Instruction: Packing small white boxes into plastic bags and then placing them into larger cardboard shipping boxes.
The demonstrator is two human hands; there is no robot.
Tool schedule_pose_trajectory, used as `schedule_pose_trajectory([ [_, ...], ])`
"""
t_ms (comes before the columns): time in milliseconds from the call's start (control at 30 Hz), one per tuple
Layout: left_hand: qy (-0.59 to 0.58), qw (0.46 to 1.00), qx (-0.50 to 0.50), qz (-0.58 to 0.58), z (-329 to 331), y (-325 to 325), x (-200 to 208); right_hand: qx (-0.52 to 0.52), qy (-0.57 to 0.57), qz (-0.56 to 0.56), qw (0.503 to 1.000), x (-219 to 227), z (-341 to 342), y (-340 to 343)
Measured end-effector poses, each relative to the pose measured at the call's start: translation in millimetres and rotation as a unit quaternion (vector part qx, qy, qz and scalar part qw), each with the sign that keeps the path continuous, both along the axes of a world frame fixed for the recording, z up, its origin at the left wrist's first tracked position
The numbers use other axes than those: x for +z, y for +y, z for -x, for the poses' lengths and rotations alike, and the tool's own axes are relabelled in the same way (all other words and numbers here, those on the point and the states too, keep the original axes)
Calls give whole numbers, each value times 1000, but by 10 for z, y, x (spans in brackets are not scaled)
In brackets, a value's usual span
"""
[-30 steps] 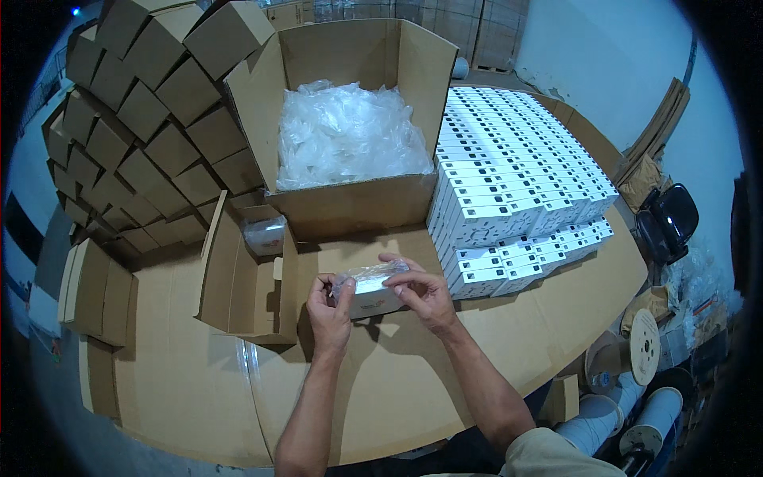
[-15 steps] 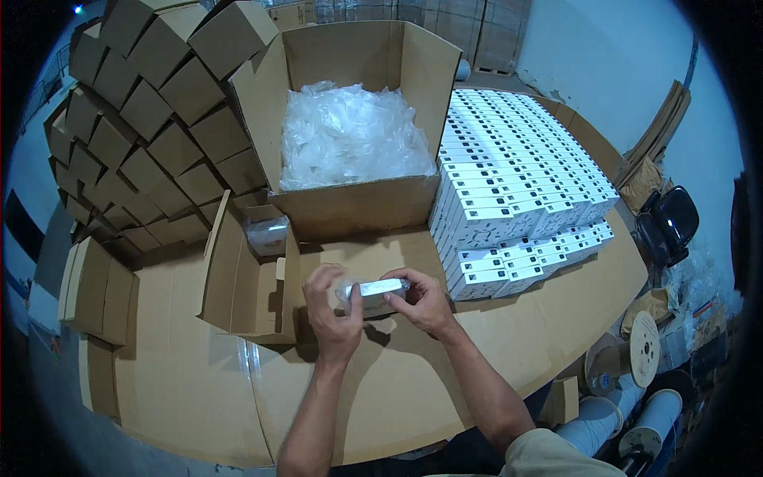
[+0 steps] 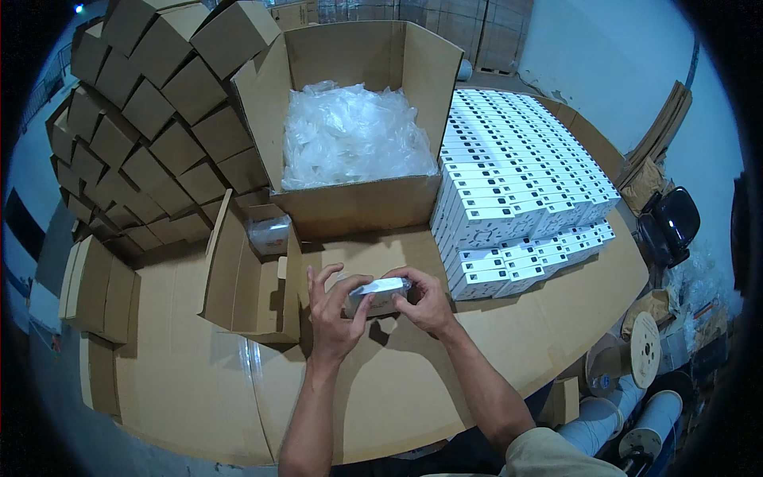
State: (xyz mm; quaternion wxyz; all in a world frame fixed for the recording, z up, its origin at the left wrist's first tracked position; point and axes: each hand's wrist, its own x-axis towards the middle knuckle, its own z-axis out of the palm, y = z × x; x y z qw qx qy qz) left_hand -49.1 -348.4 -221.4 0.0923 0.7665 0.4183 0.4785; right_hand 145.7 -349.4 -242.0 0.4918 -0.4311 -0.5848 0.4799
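Observation:
A small white box [image 3: 378,300] wrapped in a clear plastic bag is held between both hands above the cardboard-covered table. My left hand [image 3: 335,319] pinches its left end between thumb and index finger, the other fingers raised apart. On the opposite end, my right hand [image 3: 428,304] grips the wrapped box with thumb and fingers. Left of the hands stands an open brown carton [image 3: 230,278], with one bagged white box [image 3: 270,235] inside at its far end. Behind them, a large open carton [image 3: 358,208] is heaped with clear plastic bags [image 3: 354,137].
White boxes [image 3: 509,203] stand stacked in rows at the right. Brown cartons [image 3: 175,131] pile up at the far left, with more cartons [image 3: 99,290] along the left table edge. A black chair [image 3: 669,225] and cable reels [image 3: 642,350] are beyond the table's right side.
My left index finger and thumb have closed on the box's left end, where the loose bag end showed before. The box has tilted slightly, and my right hand keeps its hold.

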Motion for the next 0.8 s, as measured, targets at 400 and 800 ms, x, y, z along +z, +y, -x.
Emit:
schedule_pose_trajectory([
  [400, -267, 915, -82, 290, 51, 104, -202, -45, -57, -167, 983, 41, 7, 32],
  [800, -232, 922, -123, 285, 131, 71, -426, 8, -269, -94, 958, 419, -20, 8],
])
